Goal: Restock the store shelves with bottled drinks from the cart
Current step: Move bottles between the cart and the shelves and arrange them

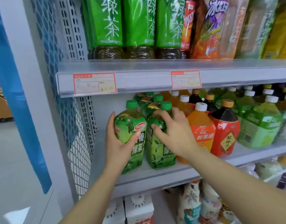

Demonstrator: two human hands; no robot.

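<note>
Two green-capped green tea bottles stand at the left end of the middle shelf (pixel 155 177). My left hand (pixel 118 146) wraps the left green tea bottle (pixel 131 125) from its left side, thumb across the label. My right hand (pixel 173 131) grips the shoulder of the right green tea bottle (pixel 156 149) beside it. Both bottles are upright with their bases on the shelf board. More green-capped bottles stand behind them. The cart is out of view.
Orange juice bottles (pixel 202 126) and a red-labelled dark drink (pixel 224 131) stand right of my right hand. Tall green tea bottles (pixel 105 26) fill the upper shelf, whose price rail (pixel 139 81) overhangs. A mesh side panel (pixel 71 126) closes the left end. Cartons (pixel 137 209) sit below.
</note>
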